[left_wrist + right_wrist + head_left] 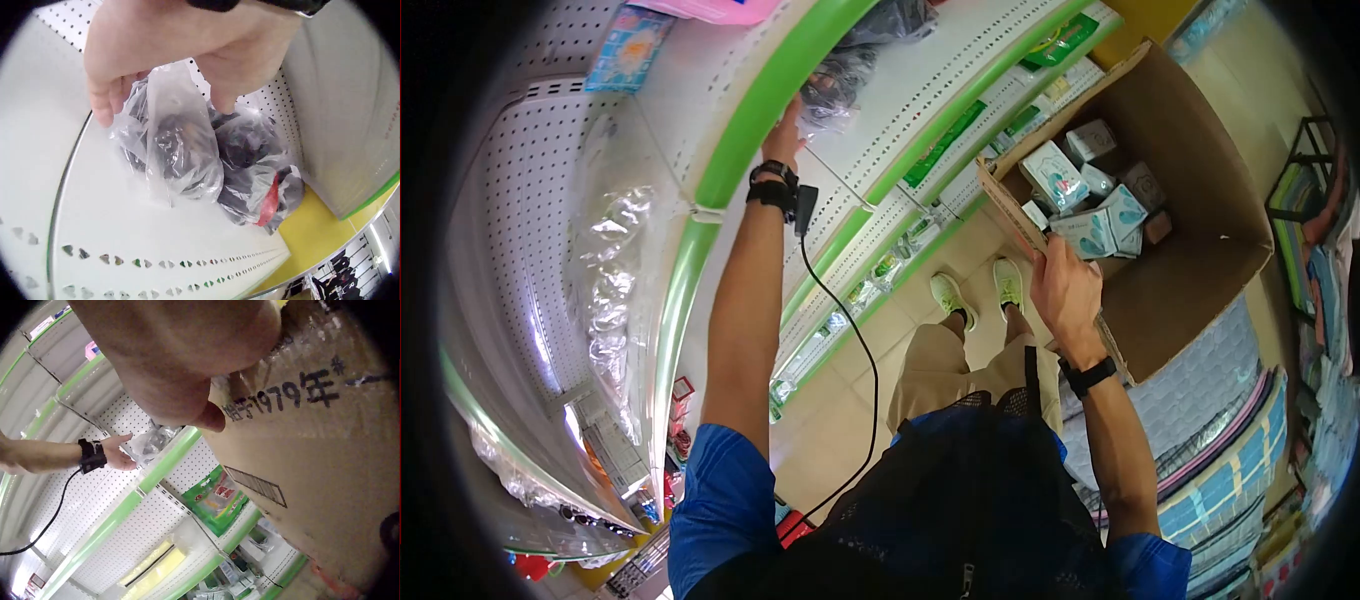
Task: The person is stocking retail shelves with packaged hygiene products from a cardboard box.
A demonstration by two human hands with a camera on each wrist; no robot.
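Observation:
On the white perforated shelf [125,219], my left hand [782,140] reaches to a clear plastic bag [184,147] with dark contents. Its thumb and fingers are spread apart over the bag's top in the left wrist view. A second bag [250,150] with dark contents and a red patch lies beside it. My right hand [1065,290] grips the near edge of an open cardboard box [1200,150], fingers over the rim. Inside the box lie several small white and teal cartons [1090,232]. Dark handwriting and a barcode [256,485] mark the box's outer side.
Green edge strips [750,120] run along the stacked shelves. A green packet [215,500] hangs or lies on a lower shelf. Folded quilted bedding [1200,400] is piled under and beside the box. A black cable [855,320] runs from the left wrist.

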